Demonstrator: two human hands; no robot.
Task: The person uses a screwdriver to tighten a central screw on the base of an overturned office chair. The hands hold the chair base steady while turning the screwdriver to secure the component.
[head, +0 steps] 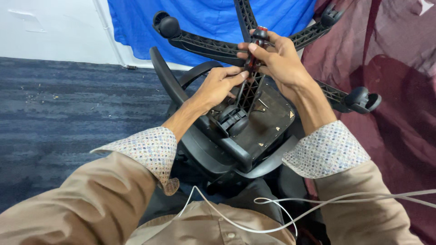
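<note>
The office chair (245, 131) is lying overturned on the blue-grey carpet (68, 113), its black star base (218, 45) pointing up toward the blue cloth (204, 18). The right hand (281, 61) is grasping a red-and-black screwdriver (255, 50), grip clenched around the handle. The left hand (220, 86) is pinching the lower shaft beside a base spoke, above the near caster (234, 120).
</note>
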